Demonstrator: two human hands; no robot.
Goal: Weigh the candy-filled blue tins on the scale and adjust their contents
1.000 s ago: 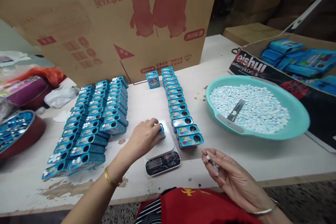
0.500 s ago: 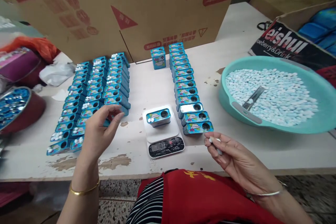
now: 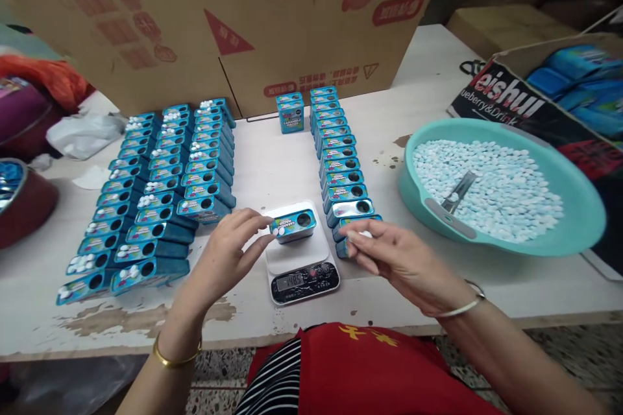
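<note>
A blue candy tin (image 3: 293, 225) with a round dark hole in its top sits on a white kitchen scale (image 3: 304, 251). Two white candies lie on the left end of its lid. My left hand (image 3: 236, 248) is at that end, thumb and fingers apart, fingertips at or very near the tin. To the right of the scale, my right hand (image 3: 389, 249) pinches a white candy (image 3: 365, 234) between thumb and fingers. It is over the near end of a row of blue tins (image 3: 341, 162), hiding the closest ones partly. The scale's lit display seems to read 148.5.
At right stands a teal basin (image 3: 579, 207) of pale candies with a metal scoop (image 3: 460, 192). Several rows of tins (image 3: 160, 214), many topped with white candies, fill the left. A large cardboard box (image 3: 311, 32) backs the table. A red bowl (image 3: 34, 207) is far left.
My left hand has moved right, from the left rows to the tin on the scale. My right hand has come left and up with its candy. The view has shifted slightly.
</note>
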